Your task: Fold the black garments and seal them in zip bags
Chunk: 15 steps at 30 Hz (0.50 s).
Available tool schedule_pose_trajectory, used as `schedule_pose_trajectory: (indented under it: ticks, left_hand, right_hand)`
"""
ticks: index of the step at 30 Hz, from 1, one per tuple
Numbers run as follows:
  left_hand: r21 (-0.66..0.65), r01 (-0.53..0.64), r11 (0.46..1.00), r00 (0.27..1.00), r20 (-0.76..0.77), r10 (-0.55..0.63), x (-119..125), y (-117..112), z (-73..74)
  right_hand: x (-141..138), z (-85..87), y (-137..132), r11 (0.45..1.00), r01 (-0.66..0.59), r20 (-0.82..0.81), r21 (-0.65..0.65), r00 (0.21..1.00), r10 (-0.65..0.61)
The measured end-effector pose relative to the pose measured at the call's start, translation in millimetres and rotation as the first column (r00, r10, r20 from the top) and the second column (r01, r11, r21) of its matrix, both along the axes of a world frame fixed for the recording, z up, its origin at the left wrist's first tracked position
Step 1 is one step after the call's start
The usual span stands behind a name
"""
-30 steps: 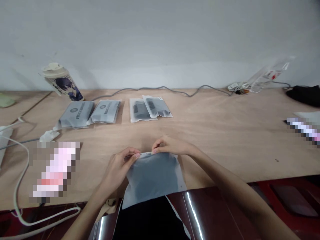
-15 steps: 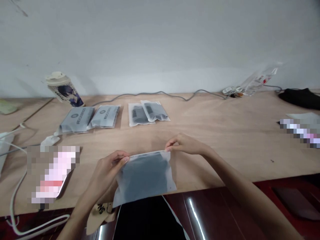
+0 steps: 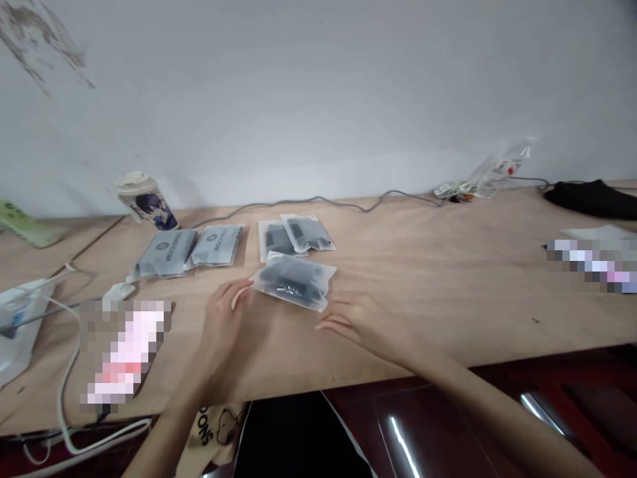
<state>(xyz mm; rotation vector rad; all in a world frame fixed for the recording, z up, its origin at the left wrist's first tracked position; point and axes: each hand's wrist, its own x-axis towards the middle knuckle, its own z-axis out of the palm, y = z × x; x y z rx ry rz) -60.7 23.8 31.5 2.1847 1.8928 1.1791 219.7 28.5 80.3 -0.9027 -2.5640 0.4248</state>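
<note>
Going left to right on this pale plywood counter (image 3: 448,299): there's a green strip of something (image 3: 24,224) at the far edge, can't really tell what, plus a white cable (image 3: 64,378) looping down near a pixelated flat object (image 3: 124,352). Behind those sits a white-lidded paper cup with an anime print (image 3: 146,202), then a grey printed pouch (image 3: 164,252) next to a second grey printed pouch (image 3: 216,244), and two clear bags with dark contents (image 3: 293,238) overlapping each other. The one that matters is a frosted plastic zip bag (image 3: 293,282) with something dark inside, lying flat just in front of that clear pair. Its long axis runs roughly left to right, sloping slightly toward the person at the right end. The left hand (image 3: 223,328) is open with its fingers loosely curved, right at the bag's left corner, and it's the nearer one, though I can't tell if it's actually touching. The right hand (image 3: 361,325) is open too, lying flat and gripping nothing, just below and beside the bag's lower right corner. Way over on the right there's a tangle of white earphones (image 3: 450,190), a clear plastic wrapper (image 3: 500,169) and a black cloth (image 3: 592,199).
</note>
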Motion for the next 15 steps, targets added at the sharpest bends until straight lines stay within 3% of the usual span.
schedule_pose_trajectory:
  ticks: [3,8,12,15]
  left_hand:
    - [-0.058,-0.133,0.989,0.991,0.011,0.134,13.1,0.8,-16.7]
    - [-0.11,-0.006,0.994,0.969,-0.246,-0.021,43.3,18.6,-22.0]
    - [-0.274,0.009,0.962,0.927,-0.357,-0.111,47.8,28.8,-38.7]
    - [-0.311,0.005,0.951,0.914,-0.384,-0.131,42.4,30.5,-49.4]
  right_hand:
    - [-16.5,-22.6,34.0,0.995,0.039,-0.076,0.091,0.997,-0.032]
    - [-46.5,-57.5,91.6,0.989,0.016,0.038,0.147,0.999,-0.022]
    - [-58.8,-81.8,96.0,0.992,0.054,0.11,0.116,0.992,-0.067]
    - [-61.4,-87.9,89.9,0.988,0.098,0.098,0.12,0.989,-0.11]
